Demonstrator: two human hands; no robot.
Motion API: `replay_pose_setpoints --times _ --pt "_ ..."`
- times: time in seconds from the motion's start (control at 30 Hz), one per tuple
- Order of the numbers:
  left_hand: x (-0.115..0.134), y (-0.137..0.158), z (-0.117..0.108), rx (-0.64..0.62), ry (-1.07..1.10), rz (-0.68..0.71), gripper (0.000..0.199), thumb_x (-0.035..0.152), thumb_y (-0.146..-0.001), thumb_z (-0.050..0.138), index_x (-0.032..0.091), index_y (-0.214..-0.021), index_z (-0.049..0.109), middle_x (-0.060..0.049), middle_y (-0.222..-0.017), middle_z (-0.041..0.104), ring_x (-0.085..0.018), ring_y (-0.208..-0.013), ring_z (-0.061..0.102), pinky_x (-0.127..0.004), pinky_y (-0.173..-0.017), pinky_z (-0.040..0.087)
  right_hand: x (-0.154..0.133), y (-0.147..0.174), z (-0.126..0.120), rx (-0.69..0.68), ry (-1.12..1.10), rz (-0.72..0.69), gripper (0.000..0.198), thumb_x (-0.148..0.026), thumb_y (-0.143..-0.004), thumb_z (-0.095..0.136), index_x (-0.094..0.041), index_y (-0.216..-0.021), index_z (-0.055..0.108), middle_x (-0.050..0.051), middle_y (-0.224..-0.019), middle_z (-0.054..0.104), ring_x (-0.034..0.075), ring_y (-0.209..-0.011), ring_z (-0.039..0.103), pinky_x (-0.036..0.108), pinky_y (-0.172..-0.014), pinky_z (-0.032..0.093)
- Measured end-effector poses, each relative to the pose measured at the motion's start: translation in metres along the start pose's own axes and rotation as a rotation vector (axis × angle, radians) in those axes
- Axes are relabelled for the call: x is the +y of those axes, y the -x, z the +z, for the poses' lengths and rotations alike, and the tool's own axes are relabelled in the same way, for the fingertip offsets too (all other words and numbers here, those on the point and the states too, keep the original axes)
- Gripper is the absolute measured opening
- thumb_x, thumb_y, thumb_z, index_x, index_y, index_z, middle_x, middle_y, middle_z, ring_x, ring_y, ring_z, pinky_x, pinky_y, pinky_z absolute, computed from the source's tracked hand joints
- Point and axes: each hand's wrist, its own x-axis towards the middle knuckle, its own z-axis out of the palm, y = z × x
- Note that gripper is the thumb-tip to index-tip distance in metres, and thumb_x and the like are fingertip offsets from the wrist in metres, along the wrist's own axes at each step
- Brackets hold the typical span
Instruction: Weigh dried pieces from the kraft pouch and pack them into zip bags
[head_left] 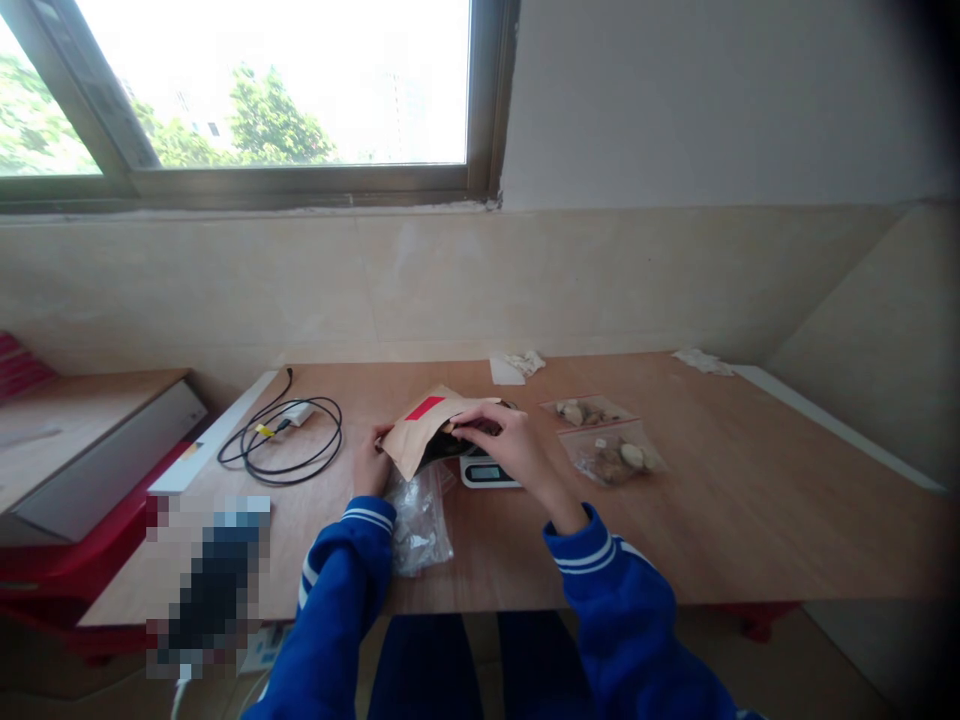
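A brown paper bag [409,438] with a red label is tilted above the table, its dark mouth turned toward me. My left hand [372,462] is closed on the bag's left end. The fingers of my right hand [501,438] pinch the rim of its opening. Below and behind the bag is a white digital scale [491,472], partly hidden by the bag and my right hand. Clear plastic bags [421,525] lie on the table just under my left hand. What the paper bag holds is too dark to make out.
Two clear zip bags with pale and brown pieces, one of them a nearer bag [611,455], lie to the right. A coiled black cable [281,440] with a white adapter is at the left. Crumpled tissue [523,363] sits at the back edge, and a pixelated dark object at front left.
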Motion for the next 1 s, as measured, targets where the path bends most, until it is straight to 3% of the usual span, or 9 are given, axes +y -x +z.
replay_pose_setpoints --times 0.27,0.53,0.63,0.73,0.83,0.93,1.0 --pt "0.000 0.000 -0.001 -0.005 -0.014 -0.002 0.032 0.023 -0.070 0.059 0.020 -0.102 0.065 -0.005 -0.099 0.070 -0.023 -0.092 0.063 -0.036 -0.083 0.048 0.004 0.004 -0.007 0.064 -0.316 0.102 0.022 -0.036 -0.077 0.068 -0.018 -0.090 0.067 0.005 -0.092 0.071 0.017 -0.087 0.066 0.029 -0.081 0.052" --pt "0.002 0.000 -0.001 0.018 -0.002 -0.035 0.030 0.021 -0.071 0.057 0.018 -0.099 0.066 -0.007 -0.097 0.071 -0.022 -0.091 0.064 -0.034 -0.081 0.049 0.025 0.004 -0.014 0.268 -0.896 0.359 0.019 -0.035 -0.076 0.065 -0.021 -0.088 0.061 0.002 -0.088 0.069 0.017 -0.087 0.066 0.033 -0.081 0.054" --pt "0.004 -0.001 0.000 0.038 0.026 -0.057 0.028 0.023 -0.069 0.059 0.017 -0.096 0.065 -0.006 -0.093 0.071 -0.022 -0.089 0.065 -0.033 -0.081 0.049 0.034 0.006 -0.018 0.291 -0.993 0.470 0.012 -0.033 -0.077 0.058 -0.021 -0.081 0.059 0.003 -0.081 0.067 0.019 -0.089 0.065 0.036 -0.083 0.054" --pt "0.002 -0.002 0.001 0.053 0.010 -0.062 0.027 0.029 -0.071 0.060 0.017 -0.095 0.065 -0.005 -0.091 0.071 -0.021 -0.086 0.065 -0.033 -0.081 0.049 0.045 0.007 -0.022 0.269 -0.996 0.521 0.007 -0.028 -0.074 0.052 -0.022 -0.077 0.054 0.002 -0.072 0.061 0.017 -0.077 0.063 0.033 -0.075 0.055" --pt "0.000 -0.002 0.001 0.055 -0.001 -0.060 0.029 0.037 -0.074 0.060 0.017 -0.095 0.065 -0.005 -0.091 0.070 -0.022 -0.086 0.065 -0.033 -0.080 0.049 0.061 0.002 -0.024 0.229 -0.896 0.531 0.007 -0.030 -0.074 0.047 -0.023 -0.073 0.049 -0.004 -0.057 0.048 0.013 -0.054 0.052 0.027 -0.056 0.050" --pt "0.001 -0.002 0.000 0.066 0.004 -0.068 0.033 0.042 -0.076 0.059 0.017 -0.095 0.065 -0.007 -0.091 0.071 -0.024 -0.087 0.065 -0.034 -0.078 0.049 0.077 -0.012 -0.024 0.271 -0.568 0.498 0.019 -0.039 -0.079 0.040 -0.023 -0.074 0.048 -0.007 -0.050 0.038 0.012 -0.042 0.041 0.024 -0.045 0.041" --pt "0.002 -0.002 -0.001 0.080 -0.004 -0.070 0.035 0.044 -0.076 0.059 0.016 -0.097 0.065 -0.008 -0.092 0.071 -0.025 -0.087 0.065 -0.035 -0.077 0.048 0.085 -0.026 -0.022 0.277 -0.199 0.445 0.026 -0.042 -0.083 0.037 -0.021 -0.082 0.053 -0.004 -0.054 0.049 0.013 -0.047 0.048 0.024 -0.049 0.042"
